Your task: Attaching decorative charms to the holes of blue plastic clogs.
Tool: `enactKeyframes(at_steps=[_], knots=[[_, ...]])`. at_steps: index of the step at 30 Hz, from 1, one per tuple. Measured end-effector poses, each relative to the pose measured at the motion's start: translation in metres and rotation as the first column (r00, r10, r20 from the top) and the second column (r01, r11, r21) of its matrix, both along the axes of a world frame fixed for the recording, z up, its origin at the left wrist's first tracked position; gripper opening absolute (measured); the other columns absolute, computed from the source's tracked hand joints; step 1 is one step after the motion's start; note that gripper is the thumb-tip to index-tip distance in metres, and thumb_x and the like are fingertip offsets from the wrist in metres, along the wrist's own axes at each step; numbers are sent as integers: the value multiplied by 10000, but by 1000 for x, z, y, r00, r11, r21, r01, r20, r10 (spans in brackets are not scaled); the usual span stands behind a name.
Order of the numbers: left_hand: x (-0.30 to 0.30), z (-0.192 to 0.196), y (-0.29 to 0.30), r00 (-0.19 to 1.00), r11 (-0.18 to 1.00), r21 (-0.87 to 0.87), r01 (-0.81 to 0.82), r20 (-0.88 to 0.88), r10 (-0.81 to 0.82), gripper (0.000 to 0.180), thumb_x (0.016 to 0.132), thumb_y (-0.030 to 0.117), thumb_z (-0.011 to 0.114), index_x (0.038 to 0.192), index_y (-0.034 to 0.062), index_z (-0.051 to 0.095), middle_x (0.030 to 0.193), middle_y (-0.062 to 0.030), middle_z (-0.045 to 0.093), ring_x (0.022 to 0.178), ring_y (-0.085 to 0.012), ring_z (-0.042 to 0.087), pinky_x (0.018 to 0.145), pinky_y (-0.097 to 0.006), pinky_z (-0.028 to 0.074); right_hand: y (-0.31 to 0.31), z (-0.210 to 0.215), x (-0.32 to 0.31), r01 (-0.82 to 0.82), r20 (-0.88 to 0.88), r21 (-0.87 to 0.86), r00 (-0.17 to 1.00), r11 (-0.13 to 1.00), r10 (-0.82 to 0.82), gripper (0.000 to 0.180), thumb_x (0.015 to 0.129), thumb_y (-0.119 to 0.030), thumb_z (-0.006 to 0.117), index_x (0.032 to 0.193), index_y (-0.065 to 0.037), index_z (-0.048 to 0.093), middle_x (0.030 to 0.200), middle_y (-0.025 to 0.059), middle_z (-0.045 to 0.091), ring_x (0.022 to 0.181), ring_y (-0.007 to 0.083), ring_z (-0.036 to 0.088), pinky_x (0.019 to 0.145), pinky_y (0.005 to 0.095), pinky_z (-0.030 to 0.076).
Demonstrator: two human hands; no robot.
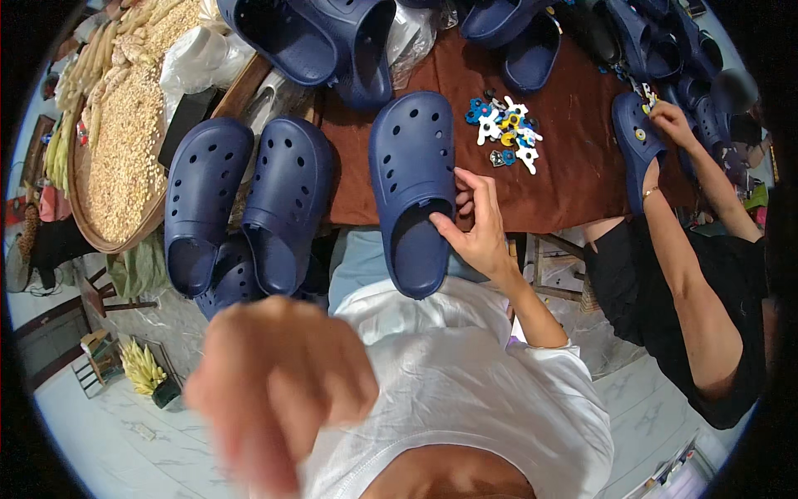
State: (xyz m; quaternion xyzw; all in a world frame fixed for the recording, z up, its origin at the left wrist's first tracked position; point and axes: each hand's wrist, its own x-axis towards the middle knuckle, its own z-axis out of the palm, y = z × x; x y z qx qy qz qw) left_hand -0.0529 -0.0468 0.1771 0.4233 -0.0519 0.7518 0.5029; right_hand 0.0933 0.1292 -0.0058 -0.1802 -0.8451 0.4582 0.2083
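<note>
My right hand point(478, 224) grips the right side of a navy blue clog point(411, 179), thumb at the rim of its opening and fingers on its upper. The clog lies toe-away across the near edge of a table with a brown cloth point(573, 179). My left hand point(278, 387) is raised close to the camera and blurred. Its fingers are curled in and nothing shows in it. A small pile of colourful shoe charms point(507, 133) lies just right of the clog's toe.
Two more navy clogs point(204, 200) point(287, 208) lie at my left, and several more crowd the table's far side. A round tray of corn kernels point(125, 141) sits far left. At the right, a person in black handles another clog point(636, 141).
</note>
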Motion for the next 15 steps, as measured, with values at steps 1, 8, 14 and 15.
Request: enactKeyframes(at_steps=[1,8,14,15], knots=[[-4,4,6,998,995,75,61,0,-62,239,1017,210,472,1045,43,642,803,-165,608,519,-257,493,459,-377,374,-1,-5,0,4,9,3,1000,1000,-4,677,804,-187,784,1366,-28,442,1132,128,475,864,191,562,696,302,509],[0,46,1,965,963,81,256,39,-259,302,1046,273,300,1122,56,496,575,-174,450,438,-259,465,404,-379,286,-18,-25,-11,145,-89,-442,975,885,-204,528,796,-4,690,1281,-17,482,823,7,457,552,41,417,467,201,360],[-7,52,1,920,914,116,389,5,-392,333,1015,312,312,1028,47,513,631,-171,449,496,-274,485,448,-390,312,-28,-28,-29,274,-141,-298,935,915,-325,483,796,43,649,1252,-52,521,698,-39,419,543,32,379,468,199,347],[-8,52,1,919,913,117,391,6,-395,333,1015,312,312,1028,47,513,631,-171,449,496,-274,485,448,-390,312,-27,-28,-29,284,-138,-250,936,926,-324,481,795,45,647,1249,-60,527,682,-45,412,543,31,378,468,202,348]])
